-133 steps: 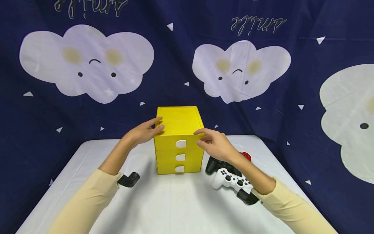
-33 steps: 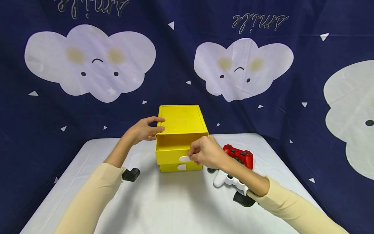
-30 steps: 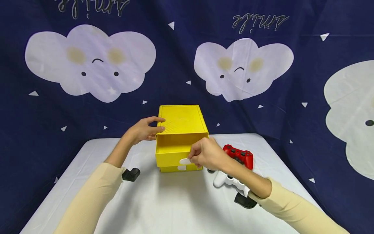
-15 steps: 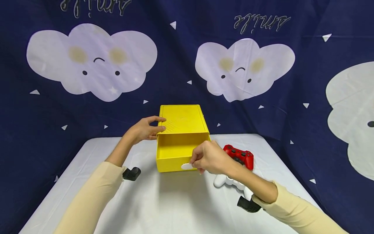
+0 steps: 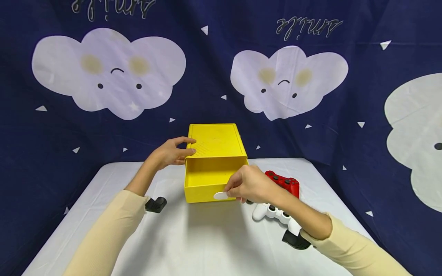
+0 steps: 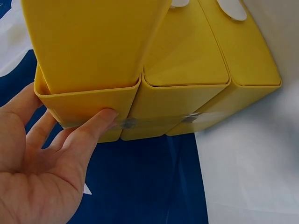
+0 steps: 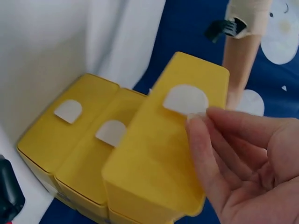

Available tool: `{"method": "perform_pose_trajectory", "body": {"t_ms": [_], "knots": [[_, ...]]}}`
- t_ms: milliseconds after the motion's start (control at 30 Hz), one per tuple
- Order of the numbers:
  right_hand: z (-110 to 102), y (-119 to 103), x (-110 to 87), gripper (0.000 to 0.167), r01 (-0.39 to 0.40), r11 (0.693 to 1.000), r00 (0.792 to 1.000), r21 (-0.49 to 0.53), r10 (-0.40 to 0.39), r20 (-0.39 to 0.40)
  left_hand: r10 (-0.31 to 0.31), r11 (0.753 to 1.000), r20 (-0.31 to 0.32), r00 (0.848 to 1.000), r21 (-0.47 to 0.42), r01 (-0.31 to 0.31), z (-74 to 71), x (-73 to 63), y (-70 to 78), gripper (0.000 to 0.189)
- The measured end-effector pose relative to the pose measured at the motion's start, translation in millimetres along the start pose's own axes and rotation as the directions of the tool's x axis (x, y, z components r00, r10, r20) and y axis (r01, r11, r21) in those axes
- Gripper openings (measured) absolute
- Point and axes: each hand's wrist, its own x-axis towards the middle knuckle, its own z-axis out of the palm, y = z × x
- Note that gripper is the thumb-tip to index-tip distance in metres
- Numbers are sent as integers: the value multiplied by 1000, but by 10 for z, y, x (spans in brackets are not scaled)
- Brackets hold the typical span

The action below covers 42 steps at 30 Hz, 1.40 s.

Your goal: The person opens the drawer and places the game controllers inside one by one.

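Note:
A yellow drawer box stands on the white table in the head view. Its top drawer is pulled far out and tilts slightly down at the front. My right hand pinches that drawer's white tab handle between thumb and fingertips. My left hand rests on the box's upper left edge, some fingertips on the top and others against the side wall, as the left wrist view also shows. The two lower drawers are closed, their tabs visible in the right wrist view; the head view hides them.
Right of the box lie a red game controller and a white game controller, partly covered by my right hand and forearm. A black one is almost hidden. Behind the table hangs a dark blue cloth with clouds.
Earlier all drawers were closed and both hands were at the box top. My right hand then took the top tab and drew that drawer forward. Over the last half second almost nothing moves.

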Motion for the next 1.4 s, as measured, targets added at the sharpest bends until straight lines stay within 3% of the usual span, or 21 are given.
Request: {"method": "perform_pose_trajectory", "body": {"t_ms": [133,267,633,867,1133,1400], "knots": [[-144,6,-31,4,-8,1000,1000,4,8,7,4,1000,-1,1000,6,-4,6,-6,9,58],[-304,96,-69,4,-14,1000,998,9,15,-53,4,1000,-4,1000,15,-4,2,-5,6,58],[-565,606,-220,33,-153,988,977,-32,146,-152,1,1000,-5,1000,13,-1,24,-6,-3,57],[-601,1040,-320,39,-211,972,960,-107,186,-208,-4,1000,-11,1000,19,4,21,-1,-18,57],[-540,1505,-446,50,-352,926,924,-136,321,-207,-4,1000,-11,1000,17,4,17,-2,-3,57],[-419,1782,-586,53,-394,909,910,-139,364,-196,7,999,-10,1000,31,-6,3,-15,10,57]]}}
